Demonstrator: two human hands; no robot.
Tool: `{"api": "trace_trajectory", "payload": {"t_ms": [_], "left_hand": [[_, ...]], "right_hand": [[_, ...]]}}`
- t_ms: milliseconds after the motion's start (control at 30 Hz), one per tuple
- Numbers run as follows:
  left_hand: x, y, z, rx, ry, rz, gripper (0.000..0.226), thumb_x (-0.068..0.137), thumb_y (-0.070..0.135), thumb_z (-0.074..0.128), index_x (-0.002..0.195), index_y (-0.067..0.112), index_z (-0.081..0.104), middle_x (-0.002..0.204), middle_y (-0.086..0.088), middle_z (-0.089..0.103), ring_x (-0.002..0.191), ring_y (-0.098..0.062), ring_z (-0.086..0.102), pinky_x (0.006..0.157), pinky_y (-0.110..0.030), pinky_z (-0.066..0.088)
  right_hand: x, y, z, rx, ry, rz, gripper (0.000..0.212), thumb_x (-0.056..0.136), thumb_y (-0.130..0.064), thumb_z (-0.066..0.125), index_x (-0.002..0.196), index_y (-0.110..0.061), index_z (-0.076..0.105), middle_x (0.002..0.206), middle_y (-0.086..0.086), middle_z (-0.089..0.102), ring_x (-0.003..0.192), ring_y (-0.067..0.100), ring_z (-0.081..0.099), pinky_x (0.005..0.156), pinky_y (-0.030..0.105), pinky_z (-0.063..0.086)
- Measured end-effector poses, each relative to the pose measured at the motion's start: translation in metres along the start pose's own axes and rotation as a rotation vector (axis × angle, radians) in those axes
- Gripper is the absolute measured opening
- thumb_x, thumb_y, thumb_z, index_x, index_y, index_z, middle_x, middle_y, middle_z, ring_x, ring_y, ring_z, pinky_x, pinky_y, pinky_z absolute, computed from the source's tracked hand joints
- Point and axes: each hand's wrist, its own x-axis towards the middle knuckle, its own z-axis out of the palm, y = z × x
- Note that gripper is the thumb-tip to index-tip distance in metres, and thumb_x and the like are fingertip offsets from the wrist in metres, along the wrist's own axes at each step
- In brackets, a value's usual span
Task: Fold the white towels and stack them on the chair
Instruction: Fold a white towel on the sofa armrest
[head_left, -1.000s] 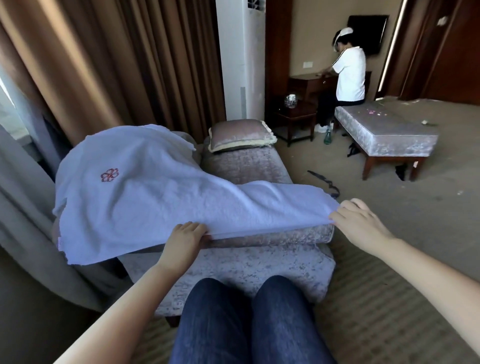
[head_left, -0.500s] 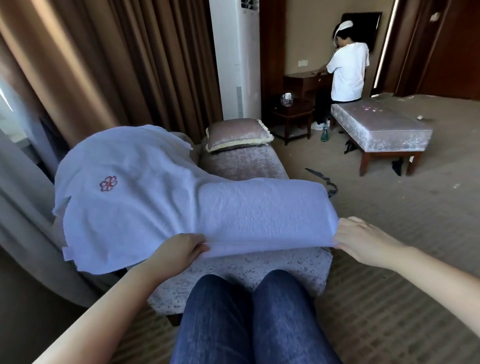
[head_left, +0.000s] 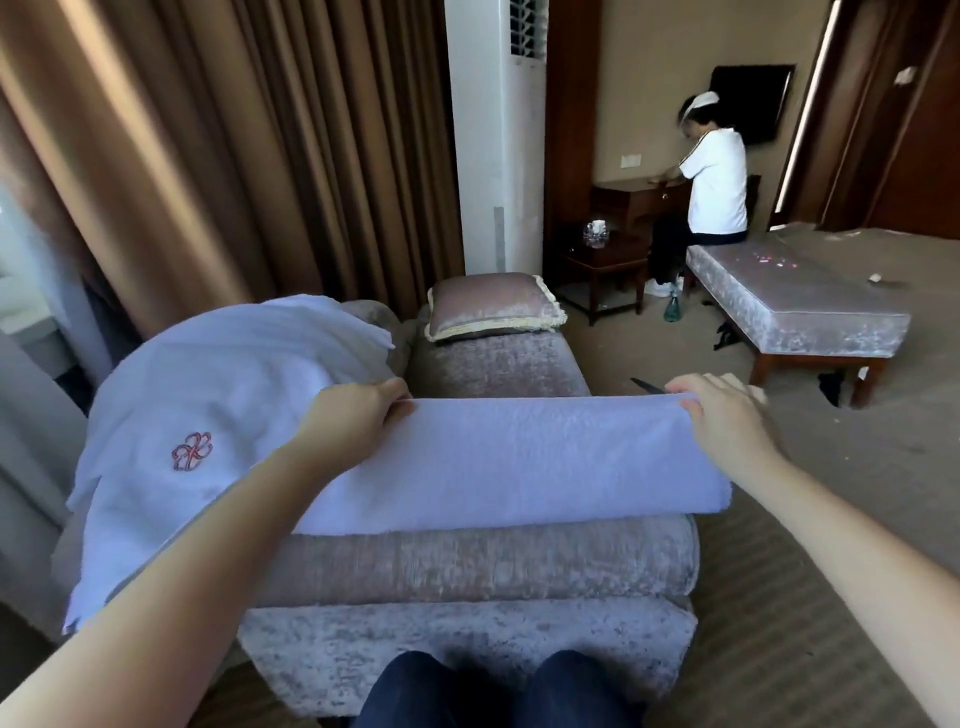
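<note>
A white towel (head_left: 509, 462) with a red embroidered emblem lies across the velvet chair (head_left: 483, 566). Its right part is folded over into a flat band on the seat; its left part drapes over the armrest. My left hand (head_left: 358, 415) grips the far folded edge at the left of the band. At the right corner of that same edge, my right hand (head_left: 722, 415) holds the towel with fingers curled over it. Both arms reach forward over the seat.
A cushion (head_left: 493, 306) lies at the far end of the chair. Brown curtains (head_left: 234, 156) hang at left, beside a white floor air conditioner (head_left: 498, 156). A person (head_left: 711, 182) sits on a bench (head_left: 800, 312) at the back right. Carpet spreads to the right.
Both hands carried the near edge of the towel up and away from me, folding it over onto the seat. The hands now sit at the far edge.
</note>
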Motion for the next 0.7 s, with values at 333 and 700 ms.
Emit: {"api": "trace_trajectory", "payload": {"t_ms": [333,700], "left_hand": [[0.031,-0.03,0.064,0.133,-0.275,-0.003,0.029,0.103,0.037,0.036,0.114,0.019,0.056,0.11,0.001,0.064,0.101,-0.022,0.058,0.074,-0.032,0.045],[-0.019,0.038,0.064,-0.046,0.102,0.606,0.028,0.086,0.044,0.057,0.088,0.016,0.058,0.083,0.001,0.056,0.076,-0.019,0.049,0.066,-0.034,0.039]], "right_hand": [[0.029,0.005,0.067,0.066,-0.224,0.014,0.027,0.088,-0.011,0.062,0.114,-0.018,0.064,0.113,0.001,0.066,0.106,0.027,0.052,0.089,0.039,0.035],[-0.05,0.009,0.049,0.203,0.002,-0.476,0.027,0.09,-0.039,0.055,0.092,-0.014,0.064,0.094,-0.003,0.061,0.089,0.015,0.055,0.08,0.033,0.039]]}}
